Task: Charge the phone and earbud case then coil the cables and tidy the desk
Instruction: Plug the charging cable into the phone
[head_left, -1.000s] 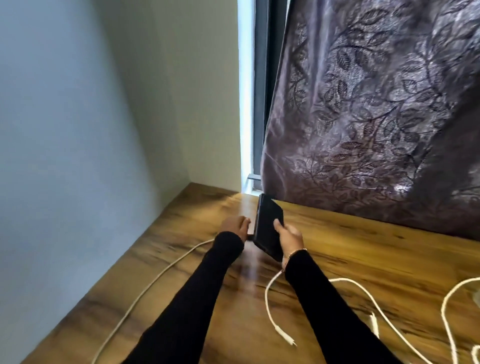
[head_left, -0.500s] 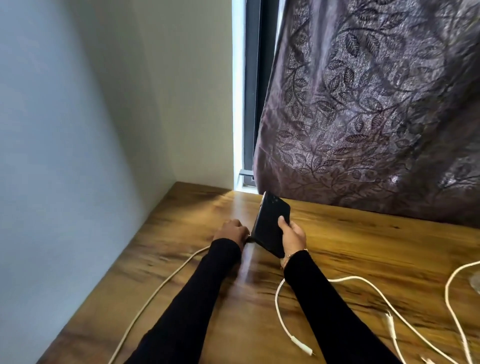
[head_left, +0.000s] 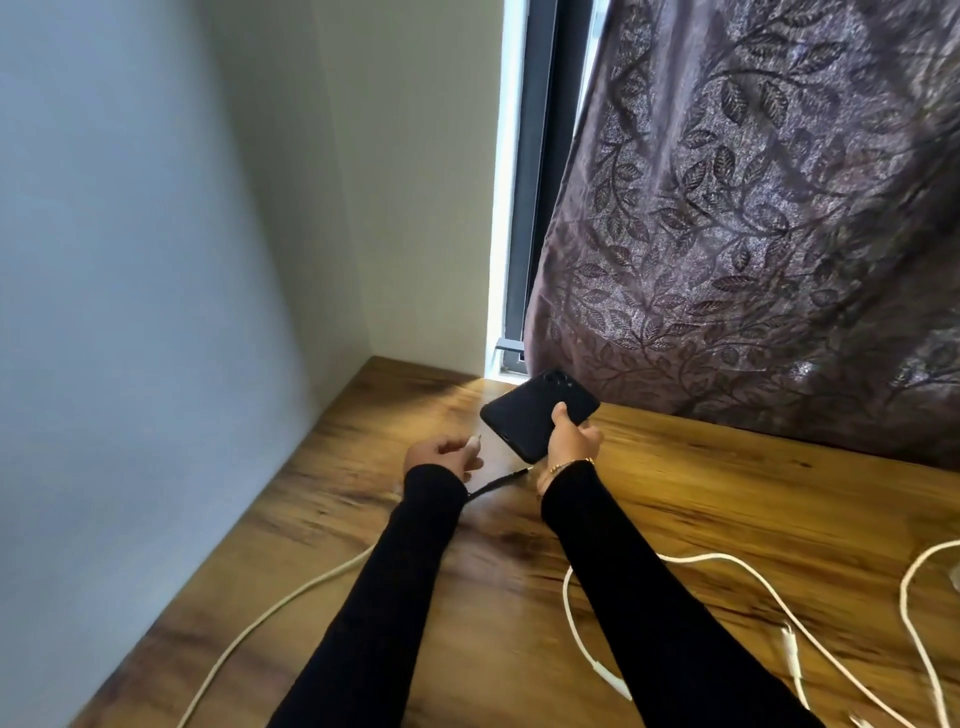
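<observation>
Right hand (head_left: 569, 441) grips the black phone (head_left: 537, 415) by its near long edge, thumb curled over the back and the other digits wrapped under it, so the handset is lifted off the wooden desk (head_left: 727, 519) with its back and camera cluster turned up and its short end pointing down toward the other hand. Left hand (head_left: 441, 457), just to the left of the phone and slightly nearer the body, is curled with a pale plug tip (head_left: 474, 442) pinched at its fingertips; the white cable (head_left: 291, 597) seems to run from under that sleeve back across the desk toward the near left edge. A thin dark lead (head_left: 498, 480) lies on the wood between the two wrists. To seat the plug well, I would judge that the right hand should hold the phone steady with the port end tipped squarely at the left fingertips, and the left should bring the tip in along the phone's long axis, not at a slant, with slack kept in the cable so it does not drag. Other white cables (head_left: 753, 597) lie loose beneath and to the right of the right forearm; the earbud case I cannot find. Against half a second ago, the phone stood nearly upright on its edge with the left hand close against its lower end; now it lies flatter, back up, and the left hand has drawn apart from it with the plug tip showing
</observation>
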